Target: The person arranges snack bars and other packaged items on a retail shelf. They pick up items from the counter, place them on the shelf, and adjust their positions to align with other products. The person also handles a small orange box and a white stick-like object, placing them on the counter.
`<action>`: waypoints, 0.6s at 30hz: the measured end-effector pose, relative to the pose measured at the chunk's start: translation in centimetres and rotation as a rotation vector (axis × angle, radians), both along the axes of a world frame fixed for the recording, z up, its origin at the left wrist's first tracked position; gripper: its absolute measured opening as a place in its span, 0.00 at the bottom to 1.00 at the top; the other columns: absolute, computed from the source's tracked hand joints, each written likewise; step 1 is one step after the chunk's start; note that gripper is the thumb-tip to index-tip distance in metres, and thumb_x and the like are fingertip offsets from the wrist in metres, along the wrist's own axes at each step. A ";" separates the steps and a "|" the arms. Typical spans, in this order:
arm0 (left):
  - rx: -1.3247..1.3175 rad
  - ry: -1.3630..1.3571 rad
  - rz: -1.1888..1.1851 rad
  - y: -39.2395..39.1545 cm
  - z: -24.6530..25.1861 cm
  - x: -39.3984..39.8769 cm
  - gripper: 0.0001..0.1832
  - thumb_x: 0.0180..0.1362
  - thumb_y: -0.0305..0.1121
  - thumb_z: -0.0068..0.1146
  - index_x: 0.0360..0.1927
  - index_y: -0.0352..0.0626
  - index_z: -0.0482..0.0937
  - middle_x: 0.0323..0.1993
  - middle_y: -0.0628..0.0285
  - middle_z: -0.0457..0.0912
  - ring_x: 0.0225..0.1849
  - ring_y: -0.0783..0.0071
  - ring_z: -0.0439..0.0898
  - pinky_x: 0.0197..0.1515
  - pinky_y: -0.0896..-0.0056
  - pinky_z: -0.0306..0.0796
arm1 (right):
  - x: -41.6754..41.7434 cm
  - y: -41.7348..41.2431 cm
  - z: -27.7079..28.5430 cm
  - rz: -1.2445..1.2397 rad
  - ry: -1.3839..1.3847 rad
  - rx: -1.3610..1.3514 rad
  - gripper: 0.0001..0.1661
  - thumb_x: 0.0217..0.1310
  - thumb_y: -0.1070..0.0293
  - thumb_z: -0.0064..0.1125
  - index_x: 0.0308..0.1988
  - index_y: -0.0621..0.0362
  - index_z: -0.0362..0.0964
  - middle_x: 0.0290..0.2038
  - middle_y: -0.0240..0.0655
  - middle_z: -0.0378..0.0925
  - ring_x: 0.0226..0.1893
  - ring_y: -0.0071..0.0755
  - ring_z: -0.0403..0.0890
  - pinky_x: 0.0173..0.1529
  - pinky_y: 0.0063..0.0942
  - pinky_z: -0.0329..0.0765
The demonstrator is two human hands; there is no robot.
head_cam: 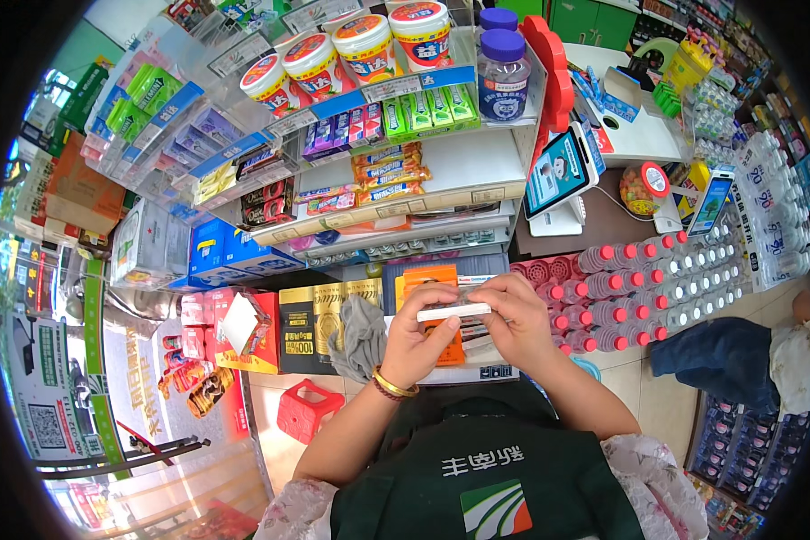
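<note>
My left hand (415,331) and my right hand (518,317) hold the two ends of a slim white packet (453,312). Its narrow edge faces me, so I cannot tell its contents. Just under the hands lies an orange carton (449,354), partly hidden by my fingers. Beside it are several thin white wrapped bars (474,279), some bearing the Kinder name. These rest on top of a white box (472,375). A crumpled grey cloth (361,337) lies close to my left wrist, over black and gold beer cartons (307,324).
A tiered shelf (472,158) of gum tubs and candy stands ahead. To the right are red-capped bottles (614,314), a tablet on a stand (560,175) and a person's denim-clad leg (715,358). A red plastic stool (308,408) is on the floor at left.
</note>
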State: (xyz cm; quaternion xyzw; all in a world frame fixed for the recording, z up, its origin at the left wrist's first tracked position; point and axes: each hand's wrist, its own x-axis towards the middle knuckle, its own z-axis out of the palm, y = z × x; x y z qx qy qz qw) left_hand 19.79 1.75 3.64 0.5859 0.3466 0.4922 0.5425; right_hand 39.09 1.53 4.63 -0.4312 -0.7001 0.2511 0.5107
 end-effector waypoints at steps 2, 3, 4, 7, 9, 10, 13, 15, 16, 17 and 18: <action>0.025 0.031 0.004 0.2 0.3 0.1 0.16 0.60 0.22 0.63 0.52 0.39 0.79 0.55 0.55 0.79 0.61 0.63 0.75 0.64 0.63 0.68 | 0.1 0.1 0.2 0.006 0.014 -0.013 0.19 0.48 0.85 0.66 0.43 0.59 0.81 0.40 0.38 0.81 0.41 0.42 0.81 0.46 0.34 0.76; 0.064 0.085 -0.003 0.3 0.7 0.0 0.15 0.60 0.22 0.63 0.51 0.39 0.80 0.55 0.55 0.79 0.62 0.62 0.75 0.65 0.62 0.67 | 0.2 0.1 0.3 0.009 0.021 -0.019 0.19 0.48 0.84 0.66 0.43 0.59 0.81 0.40 0.38 0.81 0.41 0.42 0.81 0.46 0.34 0.76; 0.103 0.138 -0.008 0.4 0.9 -0.1 0.14 0.61 0.22 0.63 0.50 0.39 0.81 0.55 0.54 0.79 0.62 0.61 0.75 0.66 0.60 0.67 | 0.2 0.1 0.3 0.009 0.033 -0.026 0.18 0.48 0.84 0.66 0.43 0.59 0.81 0.40 0.38 0.81 0.41 0.43 0.81 0.46 0.35 0.76; 0.051 0.101 -0.005 0.2 1.2 0.0 0.12 0.59 0.22 0.65 0.47 0.41 0.84 0.54 0.55 0.81 0.62 0.59 0.76 0.65 0.59 0.68 | 0.2 -0.1 0.0 0.015 0.057 -0.043 0.17 0.49 0.83 0.65 0.42 0.59 0.81 0.40 0.38 0.81 0.41 0.45 0.80 0.46 0.36 0.76; 0.069 0.115 -0.002 0.2 1.2 0.0 0.12 0.59 0.22 0.66 0.47 0.41 0.85 0.53 0.55 0.82 0.62 0.59 0.76 0.65 0.59 0.68 | 0.3 -0.1 0.3 0.023 0.062 -0.038 0.16 0.50 0.83 0.65 0.42 0.59 0.81 0.40 0.38 0.81 0.41 0.45 0.80 0.46 0.36 0.76; 0.079 0.121 -0.001 0.2 1.2 0.0 0.12 0.59 0.22 0.66 0.47 0.41 0.85 0.52 0.55 0.83 0.61 0.59 0.76 0.66 0.58 0.68 | 0.3 -0.1 0.4 0.025 0.063 -0.037 0.16 0.50 0.82 0.65 0.42 0.59 0.81 0.40 0.38 0.81 0.41 0.45 0.80 0.46 0.36 0.76; 0.101 0.149 0.004 0.3 1.5 0.0 0.12 0.58 0.22 0.66 0.47 0.40 0.85 0.51 0.56 0.83 0.61 0.59 0.77 0.66 0.58 0.68 | 0.3 -0.1 0.6 0.028 0.066 -0.038 0.16 0.50 0.82 0.64 0.42 0.59 0.81 0.40 0.38 0.81 0.42 0.45 0.80 0.46 0.36 0.76; 0.091 0.151 0.011 0.3 1.6 0.2 0.12 0.58 0.22 0.66 0.46 0.40 0.85 0.50 0.56 0.84 0.61 0.60 0.77 0.65 0.58 0.68 | 0.3 -0.2 0.6 0.027 0.068 -0.041 0.16 0.51 0.82 0.64 0.42 0.59 0.80 0.40 0.39 0.81 0.42 0.45 0.80 0.46 0.36 0.76; 0.087 0.153 0.016 0.3 1.6 0.2 0.12 0.58 0.22 0.66 0.46 0.40 0.85 0.50 0.56 0.84 0.61 0.60 0.77 0.65 0.59 0.68 | 0.2 -0.2 0.6 0.026 0.070 -0.050 0.15 0.51 0.82 0.64 0.42 0.59 0.80 0.39 0.39 0.81 0.42 0.45 0.80 0.46 0.36 0.76; 0.073 0.149 0.022 0.2 1.7 0.2 0.12 0.58 0.21 0.66 0.46 0.40 0.85 0.50 0.56 0.84 0.60 0.60 0.77 0.64 0.59 0.69 | 0.3 -0.3 0.5 0.026 0.073 -0.058 0.15 0.51 0.82 0.64 0.42 0.59 0.80 0.39 0.39 0.81 0.42 0.45 0.80 0.46 0.36 0.76; 0.060 0.144 0.027 0.1 1.7 0.3 0.12 0.58 0.21 0.66 0.46 0.40 0.84 0.49 0.56 0.84 0.59 0.61 0.78 0.64 0.60 0.69 | 0.3 -0.3 0.4 0.026 0.075 -0.066 0.15 0.51 0.82 0.64 0.42 0.59 0.80 0.39 0.39 0.81 0.42 0.45 0.80 0.46 0.36 0.76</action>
